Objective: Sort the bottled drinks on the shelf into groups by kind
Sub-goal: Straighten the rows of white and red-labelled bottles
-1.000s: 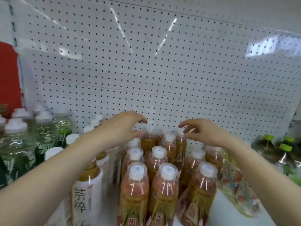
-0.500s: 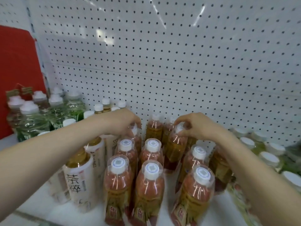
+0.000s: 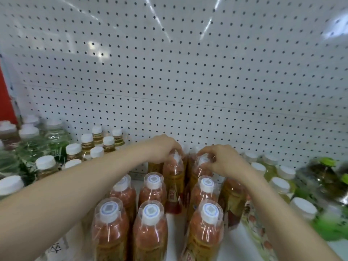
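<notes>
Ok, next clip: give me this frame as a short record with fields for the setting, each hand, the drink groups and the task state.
setting: white shelf with pegboard back panel
left hand: fingers closed on the cap of a red-brown tea bottle in the back row
right hand: fingers closed on the cap of the neighbouring red-brown bottle
centre group: red-brown bottles with white caps, in rows
left groups: amber white-capped bottles; green-label bottles
right groups: pale yellow-green bottles; green-capped bottles, blurred
task state: sorting under way

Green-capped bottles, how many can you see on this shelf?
2. One green-capped bottle stands far right, farther back; another green-capped bottle is nearer, cut off by the picture's edge. More may be hidden beyond it.
</notes>
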The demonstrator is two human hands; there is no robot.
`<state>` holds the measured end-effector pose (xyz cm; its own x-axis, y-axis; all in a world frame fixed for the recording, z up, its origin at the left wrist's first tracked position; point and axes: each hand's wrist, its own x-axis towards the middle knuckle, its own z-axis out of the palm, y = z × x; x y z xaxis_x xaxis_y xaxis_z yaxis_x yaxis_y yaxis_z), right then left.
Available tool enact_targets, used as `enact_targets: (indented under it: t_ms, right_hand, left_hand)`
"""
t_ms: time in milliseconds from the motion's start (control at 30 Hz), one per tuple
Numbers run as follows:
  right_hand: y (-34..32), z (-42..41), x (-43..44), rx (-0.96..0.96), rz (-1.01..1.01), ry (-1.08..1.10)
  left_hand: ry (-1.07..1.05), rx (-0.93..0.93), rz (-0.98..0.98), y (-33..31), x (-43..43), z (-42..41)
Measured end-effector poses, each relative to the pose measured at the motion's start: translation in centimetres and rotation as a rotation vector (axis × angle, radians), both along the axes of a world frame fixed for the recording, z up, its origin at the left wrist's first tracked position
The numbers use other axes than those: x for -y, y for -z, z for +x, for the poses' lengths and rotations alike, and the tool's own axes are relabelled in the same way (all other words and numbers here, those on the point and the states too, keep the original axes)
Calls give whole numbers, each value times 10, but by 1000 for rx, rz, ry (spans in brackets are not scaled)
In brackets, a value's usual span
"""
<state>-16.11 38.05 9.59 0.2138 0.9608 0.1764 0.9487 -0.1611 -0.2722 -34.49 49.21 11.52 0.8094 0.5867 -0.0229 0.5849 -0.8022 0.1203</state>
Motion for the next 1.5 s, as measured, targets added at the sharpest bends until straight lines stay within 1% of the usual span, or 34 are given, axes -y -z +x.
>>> enact_targets:
  t_ms: [200,267,367,433,500,533,567,600,633,700,733,800,933,1033,1133,1200,1300,1400,1500]
  right_hand:
    - [16,-2,-2,-83,140,47]
    - [15,1,-2,-123,120,47]
    - [8,3,4,-93,46,45]
    - [3,0,15,-78,112,23]
    - [-3,-9,25,-108,192,-62]
    - [-8,-17,28,-166,178,-131]
    - [-13,-27,30,-239,117,-215]
    - [-16,-38,29,-291,28,-305]
    - [-18,-49,26,-298,-57,-384]
    - [-16,-71,15,-183,-153,-492]
    - [-14,-82,9,-106,-168,-521]
    - [-11,-97,-4,-10,-182,-546]
    - [-17,-101,-32,131,-201,-509]
    - [-15,-96,-53,184,-161,-416]
    - [-15,-92,-66,159,-150,-343]
    - [-16,-91,-72,150,-170,-338]
    - [-17,-90,-68,133,-183,-328]
    - [-28,-82,-45,-14,-68,-290]
    - [-42,-72,-11,-72,35,-224]
  left_hand:
    - [-7,19,13,8,-5,11]
    - [-3,12,2,8,-3,13]
    - [11,5,-15,-2,7,6]
    - [15,25,-17,-14,18,-12]
    - [-1,40,-3,-25,29,-42]
    - [-18,47,16,-29,33,-60]
    - [-39,53,33,-31,36,-78]
    - [-63,49,33,-31,37,-94]
    - [-85,26,16,-31,38,-107]
    - [-102,-54,-10,-25,39,-123]
    - [-97,-86,-12,-20,37,-126]
    - [-78,-92,-28,-12,36,-131]
    - [-51,-37,-58,-8,35,-137]
    - [-43,-24,-86,-7,37,-140]
    - [-19,-36,-117,-5,38,-144]
    - [-8,-49,-73,-2,37,-145]
    - [-21,18,1,8,35,-140]
    - [-19,67,31,13,32,-132]
    - [6,75,101,14,28,-118]
